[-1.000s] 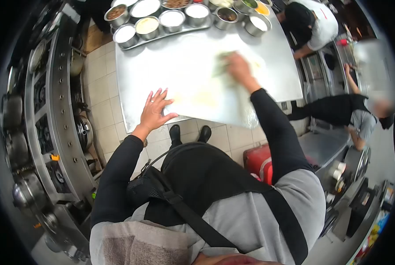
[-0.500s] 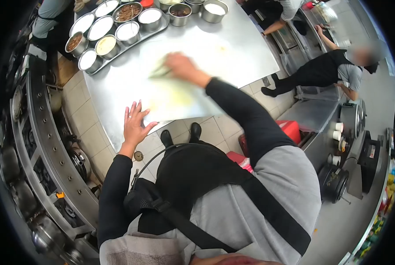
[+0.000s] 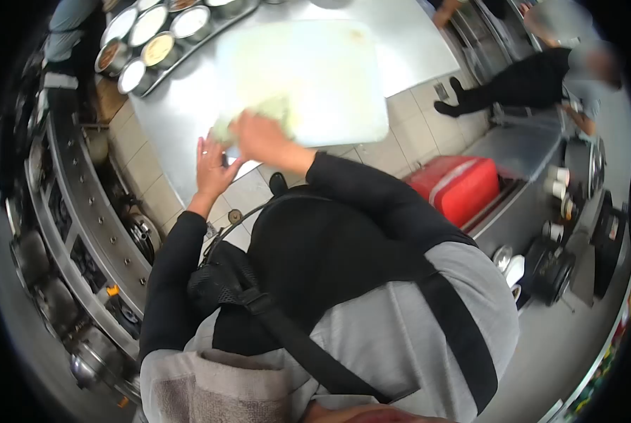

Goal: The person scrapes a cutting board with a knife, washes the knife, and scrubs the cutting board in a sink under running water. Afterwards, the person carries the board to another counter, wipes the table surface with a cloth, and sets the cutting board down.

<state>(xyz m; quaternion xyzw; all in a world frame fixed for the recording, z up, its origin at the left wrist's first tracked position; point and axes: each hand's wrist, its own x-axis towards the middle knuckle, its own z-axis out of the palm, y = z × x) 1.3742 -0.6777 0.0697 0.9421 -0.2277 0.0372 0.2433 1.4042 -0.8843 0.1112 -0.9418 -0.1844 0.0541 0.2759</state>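
A pale, yellow-stained cutting board (image 3: pixel 340 88) lies on the steel table (image 3: pixel 417 53). Pressed onto its near left part is a light greenish cloth (image 3: pixel 276 109), with my right hand (image 3: pixel 262 141) closed over it. My left hand (image 3: pixel 214 169) lies at the table's near edge beside the board's near left corner, fingers stretched out and holding nothing. The two hands are close together, and the cloth's left end comes near my left fingertips.
Steel containers of food, one with yellow contents (image 3: pixel 159 49), stand on a tray (image 3: pixel 206 46) at the back left. Stove burners (image 3: pixel 86 264) line the left side. A red box (image 3: pixel 456 187) stands at right. Another person (image 3: pixel 516 81) is beyond it.
My right hand has swept the cloth toward me and leftward across the board, stopping near my left hand. My left hand stays near the corner. The view has shifted, showing less of the containers.
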